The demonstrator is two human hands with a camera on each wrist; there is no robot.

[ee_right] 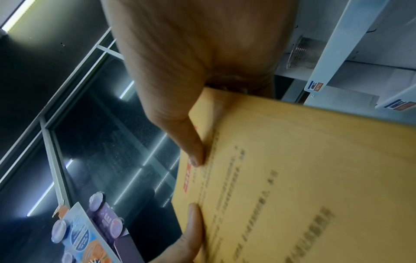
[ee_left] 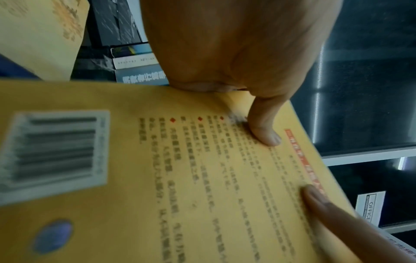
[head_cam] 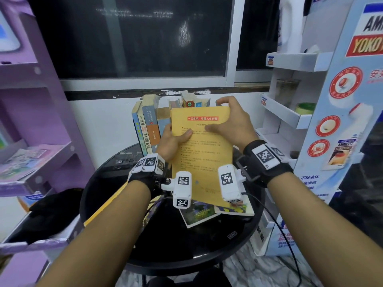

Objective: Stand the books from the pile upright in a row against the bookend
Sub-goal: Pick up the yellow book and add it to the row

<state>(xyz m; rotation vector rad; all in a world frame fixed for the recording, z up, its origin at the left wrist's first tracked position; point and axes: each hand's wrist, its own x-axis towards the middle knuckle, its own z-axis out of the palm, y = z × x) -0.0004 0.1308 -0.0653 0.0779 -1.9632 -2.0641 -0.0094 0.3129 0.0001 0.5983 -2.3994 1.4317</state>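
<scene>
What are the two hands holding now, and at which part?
Both hold the yellow book: left hand at its left edge, right hand at its top right corner.

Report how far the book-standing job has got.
Done: several books stand upright in a row at the back of the round table. In hand: the left hand and right hand hold the yellow book. Left: flat books on the table. The bookend isn't visible.

Held book [head_cam: 199, 150]: showing mustard-yellow cover, red title band, dark print, black-and-white barcode.
Standing books [head_cam: 148, 129]: showing blue, cream and orange spines.
Table [head_cam: 186, 245]: gleaming glossy black.
Left shelf [head_cam: 31, 100]: glowing lilac.
Wrist markers [head_cam: 182, 181]: flashing black-and-white squares.
</scene>
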